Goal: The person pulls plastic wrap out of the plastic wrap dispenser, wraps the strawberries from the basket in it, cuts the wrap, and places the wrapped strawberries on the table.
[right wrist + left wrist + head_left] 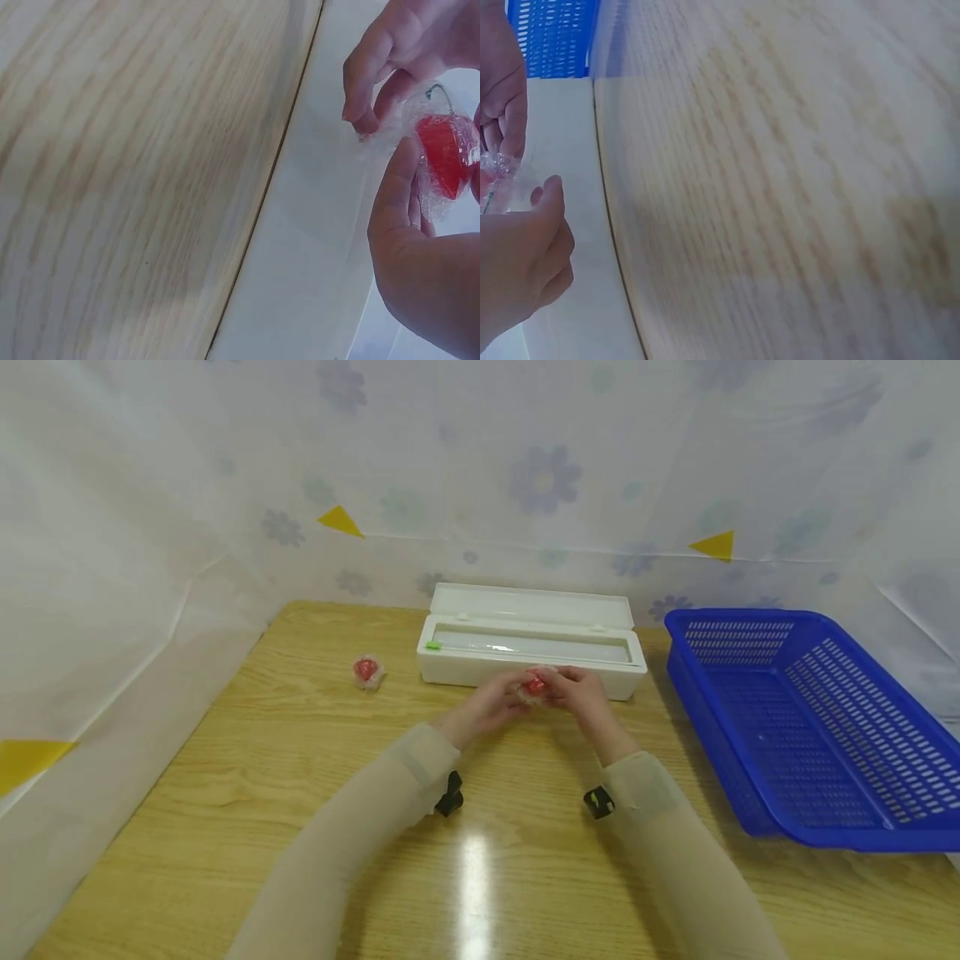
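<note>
Red under crinkled clear film, a small round fruit sits pinched between both hands just in front of the white film dispenser box, a little above the worktop. The left hand comes in from seven o'clock and the right hand from five o'clock, their fingertips meeting around the fruit. In the right wrist view the right hand's thumb and curled fingers close round the wrapped fruit, while the left hand's fingertips nip a loose fold of the film beside it. The left wrist view shows only a scrap of the film at its left edge, with the left hand's thumb next to it. The dispenser box lies lengthwise at twelve o'clock from the hands, its lid tipped back and its tray open. A second wrapped red fruit rests on the worktop at about ten o'clock, well apart from the hands and just left of the box. A blue slotted basket stands at three o'clock, near the box's right end. A pale flower-printed sheet hangs behind everything.
</note>
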`<state>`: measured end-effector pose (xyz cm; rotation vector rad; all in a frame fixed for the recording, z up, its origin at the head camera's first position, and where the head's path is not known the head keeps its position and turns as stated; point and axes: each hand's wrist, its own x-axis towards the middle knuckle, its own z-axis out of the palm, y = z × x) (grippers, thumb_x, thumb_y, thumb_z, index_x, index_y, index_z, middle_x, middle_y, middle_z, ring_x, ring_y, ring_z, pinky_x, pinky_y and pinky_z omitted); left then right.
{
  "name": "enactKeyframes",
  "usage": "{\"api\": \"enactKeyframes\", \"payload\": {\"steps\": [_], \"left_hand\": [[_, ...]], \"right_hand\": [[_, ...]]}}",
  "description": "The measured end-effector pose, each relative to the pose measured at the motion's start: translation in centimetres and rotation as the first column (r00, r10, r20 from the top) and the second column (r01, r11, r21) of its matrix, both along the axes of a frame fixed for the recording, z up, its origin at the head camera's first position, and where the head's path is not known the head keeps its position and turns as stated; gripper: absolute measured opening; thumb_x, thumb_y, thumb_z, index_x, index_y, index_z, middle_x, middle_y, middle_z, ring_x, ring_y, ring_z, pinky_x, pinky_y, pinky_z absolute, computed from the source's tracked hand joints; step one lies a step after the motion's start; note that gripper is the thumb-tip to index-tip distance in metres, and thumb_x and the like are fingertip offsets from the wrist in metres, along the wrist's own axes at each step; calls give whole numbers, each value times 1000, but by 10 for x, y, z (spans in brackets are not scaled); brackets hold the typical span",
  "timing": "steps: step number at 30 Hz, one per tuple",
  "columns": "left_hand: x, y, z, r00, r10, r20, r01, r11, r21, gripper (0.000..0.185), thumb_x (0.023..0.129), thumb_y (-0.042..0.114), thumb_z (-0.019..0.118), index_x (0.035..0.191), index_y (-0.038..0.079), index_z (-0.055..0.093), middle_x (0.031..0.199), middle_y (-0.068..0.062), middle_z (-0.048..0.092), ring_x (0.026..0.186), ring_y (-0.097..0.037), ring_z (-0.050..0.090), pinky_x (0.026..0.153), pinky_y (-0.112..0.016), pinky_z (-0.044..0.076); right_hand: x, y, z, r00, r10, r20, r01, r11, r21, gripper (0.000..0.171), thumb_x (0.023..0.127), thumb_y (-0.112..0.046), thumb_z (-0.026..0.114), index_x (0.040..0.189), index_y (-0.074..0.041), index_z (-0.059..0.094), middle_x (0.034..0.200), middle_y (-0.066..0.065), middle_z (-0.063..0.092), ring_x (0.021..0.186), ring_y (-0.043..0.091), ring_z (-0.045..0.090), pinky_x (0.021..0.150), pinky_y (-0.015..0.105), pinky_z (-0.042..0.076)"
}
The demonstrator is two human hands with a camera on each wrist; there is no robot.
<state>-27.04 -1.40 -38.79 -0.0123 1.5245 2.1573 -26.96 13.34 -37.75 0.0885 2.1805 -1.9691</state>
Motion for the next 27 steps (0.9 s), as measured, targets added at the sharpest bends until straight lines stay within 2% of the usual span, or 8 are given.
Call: {"api": "enactKeyframes", "payload": {"steps": [4, 7, 13, 15, 19, 21, 24, 27], "left_hand": [[0, 0, -1, 1000, 8, 30, -8, 1000, 9, 45, 97, 16, 39, 136, -7, 40, 140, -20, 42, 117, -27, 46, 112, -47, 28], [1, -1, -2, 998, -1, 57, 0, 1000, 26, 46, 97, 17, 40, 136, -6, 39, 136, -20, 42, 108, -25, 46, 111, -47, 29], [-1, -1, -6, 999, -38, -22, 38, 999, 28, 44, 98, 14, 38, 136, -8, 39, 140, -23, 41, 103, -18, 52, 111, -46, 30], [-1, -1, -6, 999, -19, -40, 19, 1000, 19, 43, 98, 12, 39, 136, -8, 38, 142, -23, 40, 105, -17, 53, 111, -44, 31], [0, -1, -9, 997, 72, -3, -72, 997, 0, 50, 97, 8, 45, 142, -7, 27, 142, -24, 40, 121, -25, 48, 110, -40, 33], [0, -1, -11, 993, 114, 23, -114, 994, -3, 55, 95, 6, 48, 143, -6, 24, 140, -25, 41, 125, -30, 45, 109, -39, 34], [0, -2, -13, 991, 133, 31, -132, 991, -27, 58, 93, 4, 51, 144, -4, 24, 139, -26, 42, 128, -34, 44, 108, -38, 35], [0, -4, -14, 992, 123, 13, -122, 991, -56, 59, 93, 3, 52, 144, -3, 24, 137, -27, 43, 128, -36, 44, 108, -38, 36]], "right_hand": [[1, 1, -1, 1000, 28, -5, -29, 998, -49, 48, 94, -19, 54, 126, 15, 45, 73, -11, 60, 67, 0, 60, 67, 16, 52], [1, 3, -3, 999, 48, -12, -49, 996, -80, 48, 95, -19, 53, 127, 16, 43, 74, -11, 61, 68, 1, 61, 69, 17, 52], [0, 6, -5, 999, 47, -22, -48, 997, -63, 46, 95, -18, 53, 126, 15, 45, 78, -11, 61, 71, 1, 61, 73, 20, 53], [1, 6, -7, 999, 42, -30, -42, 999, -17, 44, 95, -20, 53, 124, 13, 47, 80, -10, 60, 74, 0, 60, 78, 24, 53], [2, 6, -11, 999, 34, -17, -33, 997, 71, 42, 95, -24, 54, 118, 11, 52, 84, -8, 59, 77, 1, 57, 91, 38, 50], [3, 6, -13, 999, 40, 9, -41, 996, 78, 40, 96, -24, 52, 116, 11, 52, 82, -7, 59, 75, 2, 57, 94, 43, 48], [4, 6, -15, 997, 69, 45, -71, 996, 48, 39, 97, -22, 49, 118, 11, 50, 78, -8, 60, 71, 4, 60, 94, 43, 48], [4, 6, -16, 995, 81, 56, -81, 997, 7, 38, 98, -20, 48, 118, 12, 49, 75, -9, 60, 69, 4, 61, 86, 35, 53]]}}
